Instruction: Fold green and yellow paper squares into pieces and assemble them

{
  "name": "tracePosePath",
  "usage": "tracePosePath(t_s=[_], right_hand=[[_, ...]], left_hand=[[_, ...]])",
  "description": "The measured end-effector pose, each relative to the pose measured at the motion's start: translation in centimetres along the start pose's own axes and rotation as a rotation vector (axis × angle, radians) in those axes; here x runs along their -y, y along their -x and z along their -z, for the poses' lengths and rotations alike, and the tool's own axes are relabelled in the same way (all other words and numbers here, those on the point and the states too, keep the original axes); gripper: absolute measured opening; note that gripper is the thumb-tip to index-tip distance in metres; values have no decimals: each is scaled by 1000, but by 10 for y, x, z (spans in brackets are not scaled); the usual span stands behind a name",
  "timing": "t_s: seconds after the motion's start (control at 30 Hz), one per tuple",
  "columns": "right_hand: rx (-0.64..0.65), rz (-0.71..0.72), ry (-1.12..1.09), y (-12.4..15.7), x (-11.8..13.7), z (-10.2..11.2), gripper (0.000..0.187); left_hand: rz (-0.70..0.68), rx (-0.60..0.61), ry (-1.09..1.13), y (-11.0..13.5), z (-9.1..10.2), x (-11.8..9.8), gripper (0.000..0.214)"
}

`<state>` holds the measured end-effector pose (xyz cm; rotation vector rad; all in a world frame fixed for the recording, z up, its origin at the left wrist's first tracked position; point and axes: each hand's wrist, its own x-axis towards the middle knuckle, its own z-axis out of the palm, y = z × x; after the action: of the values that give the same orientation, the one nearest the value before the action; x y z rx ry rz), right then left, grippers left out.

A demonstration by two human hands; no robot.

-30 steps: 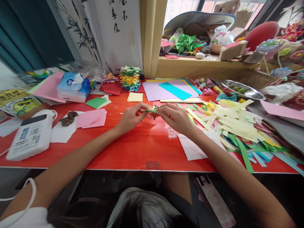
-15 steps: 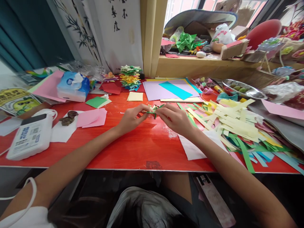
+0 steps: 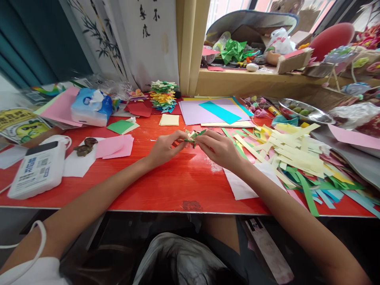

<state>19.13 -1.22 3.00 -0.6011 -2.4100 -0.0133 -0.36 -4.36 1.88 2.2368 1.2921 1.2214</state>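
My left hand (image 3: 168, 147) and my right hand (image 3: 221, 146) meet above the middle of the red table (image 3: 166, 190). Between their pinched fingertips is a small folded green paper piece (image 3: 194, 135), partly covered by the fingers. Both hands grip it, the left from its left side and the right from its right side. Behind the hands lie a small stack of cream paper squares (image 3: 169, 120) and, farther back, a tall stack of folded paper pieces (image 3: 163, 97) in green, yellow and blue.
Loose paper strips (image 3: 299, 152) are heaped at the right, beside a white sheet (image 3: 242, 184). Large lilac sheets (image 3: 192, 113) lie at the back under a blue strip. Pink paper (image 3: 115, 146), a white power unit (image 3: 38, 170) and a tissue pack (image 3: 92, 107) occupy the left.
The fingertips and the green paper piece have shifted only very slightly; both hands keep their grip in the same place.
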Motion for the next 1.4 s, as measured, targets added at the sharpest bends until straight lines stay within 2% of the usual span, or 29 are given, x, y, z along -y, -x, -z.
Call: tracePosePath(t_s=[0.2, 0.37, 0.53, 0.8, 1.0, 1.4], right_hand=[[-15, 40, 129, -1, 2, 1, 26], [-10, 140, 321, -2, 5, 5, 26], [-31, 206, 400, -2, 4, 8, 23], [16, 235, 410, -1, 1, 8, 21], [-13, 233, 364, -1, 2, 7, 19], [-119, 230, 290, -2, 2, 8, 17]], left_hand=[[-35, 4, -57, 1, 0, 1, 14], [-122, -23, -68, 1, -2, 4, 15], [-154, -46, -93, 1, -2, 6, 15], [-332, -107, -310, 2, -3, 14, 15], [-410, -154, -479, 3, -4, 16, 14], [-419, -175, -502, 4, -2, 15, 18]])
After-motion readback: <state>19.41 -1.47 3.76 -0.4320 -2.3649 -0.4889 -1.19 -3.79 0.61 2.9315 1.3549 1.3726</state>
